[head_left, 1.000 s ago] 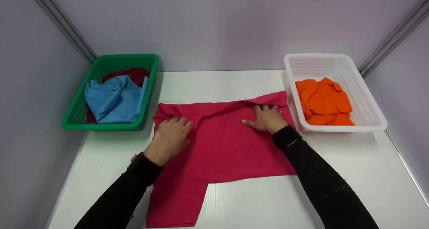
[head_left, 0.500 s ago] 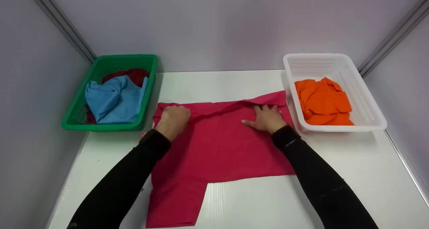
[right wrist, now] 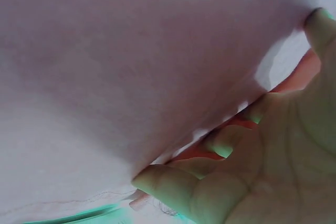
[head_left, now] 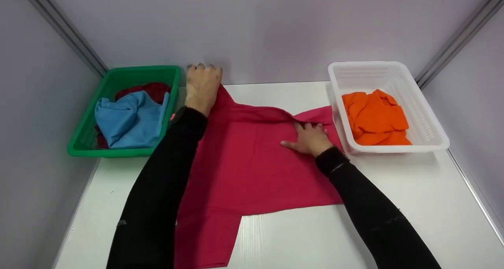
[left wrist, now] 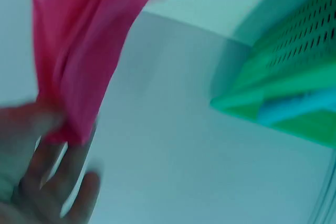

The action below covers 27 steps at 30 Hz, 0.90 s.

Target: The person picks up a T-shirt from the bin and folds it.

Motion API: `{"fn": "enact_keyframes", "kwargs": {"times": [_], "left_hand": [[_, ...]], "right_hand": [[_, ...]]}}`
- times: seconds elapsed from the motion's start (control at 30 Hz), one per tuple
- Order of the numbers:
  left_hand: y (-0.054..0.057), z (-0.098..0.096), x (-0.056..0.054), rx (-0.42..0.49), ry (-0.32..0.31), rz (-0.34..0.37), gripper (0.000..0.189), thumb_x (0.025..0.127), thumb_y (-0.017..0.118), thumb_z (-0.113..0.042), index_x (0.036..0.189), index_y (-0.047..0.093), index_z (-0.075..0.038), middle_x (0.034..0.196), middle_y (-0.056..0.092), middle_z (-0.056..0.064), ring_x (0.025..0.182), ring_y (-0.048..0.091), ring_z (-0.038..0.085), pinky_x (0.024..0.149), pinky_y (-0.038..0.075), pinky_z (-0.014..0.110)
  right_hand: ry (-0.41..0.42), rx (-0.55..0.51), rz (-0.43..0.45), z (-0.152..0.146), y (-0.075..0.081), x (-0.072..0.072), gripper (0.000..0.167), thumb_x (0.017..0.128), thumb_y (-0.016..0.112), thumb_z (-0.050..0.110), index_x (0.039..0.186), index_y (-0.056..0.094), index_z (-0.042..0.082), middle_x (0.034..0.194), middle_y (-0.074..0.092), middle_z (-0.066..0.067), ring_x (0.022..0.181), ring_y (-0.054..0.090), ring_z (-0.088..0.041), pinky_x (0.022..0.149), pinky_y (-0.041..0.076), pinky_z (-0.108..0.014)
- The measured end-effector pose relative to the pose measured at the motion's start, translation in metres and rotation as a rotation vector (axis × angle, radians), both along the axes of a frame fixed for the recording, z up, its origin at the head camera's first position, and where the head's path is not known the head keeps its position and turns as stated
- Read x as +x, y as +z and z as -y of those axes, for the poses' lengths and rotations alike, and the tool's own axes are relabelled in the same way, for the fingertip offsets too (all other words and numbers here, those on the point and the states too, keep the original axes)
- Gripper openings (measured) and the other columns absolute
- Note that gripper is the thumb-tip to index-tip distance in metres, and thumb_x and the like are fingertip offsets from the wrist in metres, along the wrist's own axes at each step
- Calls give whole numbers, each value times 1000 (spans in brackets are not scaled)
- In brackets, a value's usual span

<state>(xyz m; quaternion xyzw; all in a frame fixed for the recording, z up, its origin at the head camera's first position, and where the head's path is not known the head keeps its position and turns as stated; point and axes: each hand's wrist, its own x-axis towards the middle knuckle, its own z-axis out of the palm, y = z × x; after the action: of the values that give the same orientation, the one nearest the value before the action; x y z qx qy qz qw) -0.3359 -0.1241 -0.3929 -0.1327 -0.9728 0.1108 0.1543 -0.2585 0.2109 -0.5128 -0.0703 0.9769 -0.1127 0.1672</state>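
Note:
A crimson-pink garment [head_left: 256, 162] lies spread on the white table, one narrow part reaching toward the near edge. My left hand [head_left: 202, 86] pinches its far left corner and holds it up beside the green basket. In the left wrist view, the lifted pink cloth [left wrist: 84, 66] narrows down to the thumb and fingers of the left hand [left wrist: 52, 166]. My right hand [head_left: 311, 139] rests on the garment's right part with fingers spread, fingertips at the long fold. In the right wrist view, the right hand's palm [right wrist: 262, 166] shows with its fingertips against the cloth [right wrist: 131, 77].
The green basket [head_left: 75, 143] at the back left holds a blue cloth [head_left: 128, 121] and dark red cloth [head_left: 147, 91]. A white basket [head_left: 429, 115] with orange cloth [head_left: 376, 119] stands at the back right, close to the garment's right edge. Pale walls [head_left: 275, 32] enclose the table.
My left hand moves forward from the garment's surface, takes its far left corner and raises it toward the back wall. The right hand stays in place.

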Motion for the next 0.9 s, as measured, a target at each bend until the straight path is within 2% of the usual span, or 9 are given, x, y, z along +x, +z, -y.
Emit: {"fn": "enact_keyframes", "kwargs": {"times": [0.13,0.23,0.33,0.43,0.47,0.57,0.67,0.8,0.9], "left_hand": [[-13,-5,-8,46,25,-4,23,113,64,1,136,70,-4,131,79,20,129,77,42,114,63,54],[-25,-5,-2,44,20,61,24,115,63,-3,138,70,-3,131,79,21,130,77,42,113,64,56],[-36,-5,8,67,-7,190,23,116,59,-8,132,74,0,124,80,23,124,80,44,107,68,58],[-51,-3,18,130,-48,400,27,117,64,-20,129,73,3,121,80,24,119,81,42,104,70,59],[-69,3,12,150,-66,465,35,117,69,-30,133,72,1,124,79,23,122,80,39,106,69,57],[-106,14,6,188,-75,601,66,110,81,-50,155,65,-4,149,72,21,142,72,38,120,63,61],[-153,31,-6,231,-90,611,94,102,88,-59,173,52,-8,172,58,22,162,57,45,132,55,65],[-161,38,11,260,-90,605,104,99,91,-59,177,46,-7,180,48,25,167,48,53,133,52,69],[-129,30,43,203,-55,648,107,100,90,-60,178,42,-6,181,45,27,168,45,53,131,55,68]], "right_hand": [[13,11,27,5,9,3,104,112,63,73,184,32,4,180,40,-41,163,35,-79,131,35,-92],[4,0,28,6,6,1,105,111,65,74,182,36,3,180,40,-40,163,34,-79,131,36,-91],[1,0,18,3,-5,-4,108,109,65,78,182,37,4,179,41,-39,161,35,-79,130,37,-92],[3,4,7,-1,-17,-11,111,107,65,82,182,37,5,179,42,-39,160,36,-79,128,38,-92],[9,10,1,-3,-20,-14,112,106,64,84,182,37,5,179,42,-39,160,36,-80,127,39,-93],[3,4,-21,-4,-27,-17,112,106,65,83,182,38,7,178,43,-38,159,37,-79,127,39,-93],[9,10,-26,-1,-21,-10,109,108,65,81,182,38,6,177,43,-39,159,38,-79,126,41,-93],[27,26,-18,5,-9,9,109,109,65,80,181,37,4,175,44,-42,156,41,-79,122,45,-92],[35,57,3,7,-7,24,112,107,68,80,182,34,3,175,43,-43,157,41,-79,119,50,-91]]}}
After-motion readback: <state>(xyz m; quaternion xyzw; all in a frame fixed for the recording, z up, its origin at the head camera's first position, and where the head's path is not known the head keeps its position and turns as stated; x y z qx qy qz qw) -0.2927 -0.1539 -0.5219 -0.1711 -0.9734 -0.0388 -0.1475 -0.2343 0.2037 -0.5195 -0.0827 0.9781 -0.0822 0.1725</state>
